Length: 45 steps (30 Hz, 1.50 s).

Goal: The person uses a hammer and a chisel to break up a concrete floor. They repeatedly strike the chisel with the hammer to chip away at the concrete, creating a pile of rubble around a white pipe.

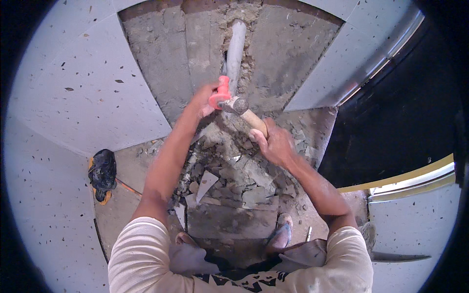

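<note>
My left hand (203, 100) is closed round a chisel with a red-orange guarded grip (222, 92), in front of the stripped wall. My right hand (277, 144) grips the wooden handle of a hammer (255, 122). The hammer's metal head overlaps the lower side of the chisel's guard; whether they touch I cannot tell. Just beyond the tools, a grey pipe (236, 46) runs upright in a rough groove chipped into the wall. The chisel's blade is hidden from view.
Broken mortar and tile rubble (239, 168) is heaped below my hands, in front of my feet. Speckled white tiles (93, 83) flank the bare grey wall (161, 44). A black bag (102, 170) lies at the left, and a dark panel (391, 112) fills the right.
</note>
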Tool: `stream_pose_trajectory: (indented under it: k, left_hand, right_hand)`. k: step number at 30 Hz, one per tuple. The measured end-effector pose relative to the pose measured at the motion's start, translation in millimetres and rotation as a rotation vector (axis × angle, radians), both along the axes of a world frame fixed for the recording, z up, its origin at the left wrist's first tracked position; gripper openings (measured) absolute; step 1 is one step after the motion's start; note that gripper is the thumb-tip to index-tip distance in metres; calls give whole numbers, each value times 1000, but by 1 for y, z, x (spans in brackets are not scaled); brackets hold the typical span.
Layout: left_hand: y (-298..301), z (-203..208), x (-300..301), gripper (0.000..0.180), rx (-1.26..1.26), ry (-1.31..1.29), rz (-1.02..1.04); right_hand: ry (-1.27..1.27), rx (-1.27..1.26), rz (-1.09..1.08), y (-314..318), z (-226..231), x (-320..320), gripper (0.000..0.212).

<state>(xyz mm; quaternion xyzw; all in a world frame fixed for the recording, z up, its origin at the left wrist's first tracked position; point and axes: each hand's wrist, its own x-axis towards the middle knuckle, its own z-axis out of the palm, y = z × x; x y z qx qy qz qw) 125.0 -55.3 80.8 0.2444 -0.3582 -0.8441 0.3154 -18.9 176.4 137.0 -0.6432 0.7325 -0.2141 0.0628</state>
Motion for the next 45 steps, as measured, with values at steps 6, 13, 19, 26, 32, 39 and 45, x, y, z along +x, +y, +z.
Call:
stream_pose_trajectory:
  k: [6, 13, 19, 26, 32, 39, 45]
  left_hand:
    - [-3, -16, 7, 34, -311, -281, 53]
    - [88, 13, 23, 33, -254, -142, -340]
    - [100, 53, -28, 35, -194, 9, -193]
    - [69, 73, -70, 32, -94, 121, -29]
    - [82, 76, -95, 29, -34, 235, 85]
    - [85, 83, -110, 17, 25, 364, 122]
    - [91, 91, -111, 15, 52, 413, 179]
  right_hand:
    - [-121, -43, 89, 28, 18, -1, 37]
    - [-327, -200, 12, 70, 32, -36, 34]
    - [-389, -303, -60, 76, 46, -52, 29]
    - [-553, -380, -51, 74, 59, -67, 33]
    - [-609, -496, -33, 76, 58, -78, 32]
    - [-450, -830, 122, 82, 66, -89, 38]
    - [-294, -1013, 210, 85, 58, -83, 42]
